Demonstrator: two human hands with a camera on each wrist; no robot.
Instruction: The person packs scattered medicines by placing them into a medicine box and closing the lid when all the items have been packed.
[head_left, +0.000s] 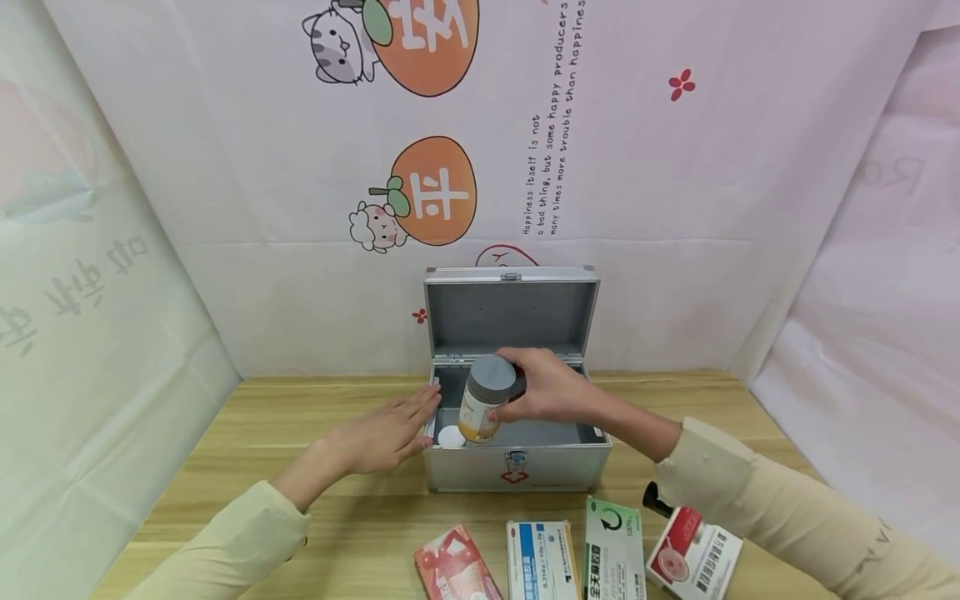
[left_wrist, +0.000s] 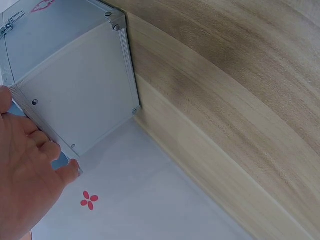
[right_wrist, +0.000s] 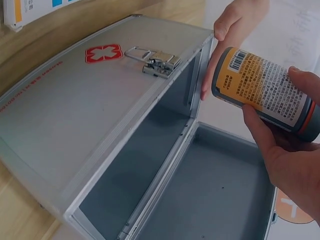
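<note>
A silver metal first-aid case (head_left: pixel 472 471) with a red cross emblem stands on the table, its lid (head_left: pixel 513 317) raised at the back. Over the case's opening, my right hand (head_left: pixel 551 387) grips a medicine bottle (head_left: pixel 477 414) with a grey cap, tilted. The right wrist view shows the bottle's yellow and white label (right_wrist: pixel 265 85) between thumb and fingers. My left hand (head_left: pixel 386 433) rests with extended fingers at the case's left rim. A white round object (head_left: pixel 452 437) shows at the case's front left corner, beside the bottle.
Along the front of the wooden table (head_left: pixel 300 408) lie a pink-red box (head_left: pixel 457 565), a blue and white box (head_left: pixel 542 562), a green and white box (head_left: pixel 615 550) and a red and white box (head_left: pixel 697 557). A black object (head_left: pixel 656 500) lies by the right sleeve. Printed cloth hangs behind.
</note>
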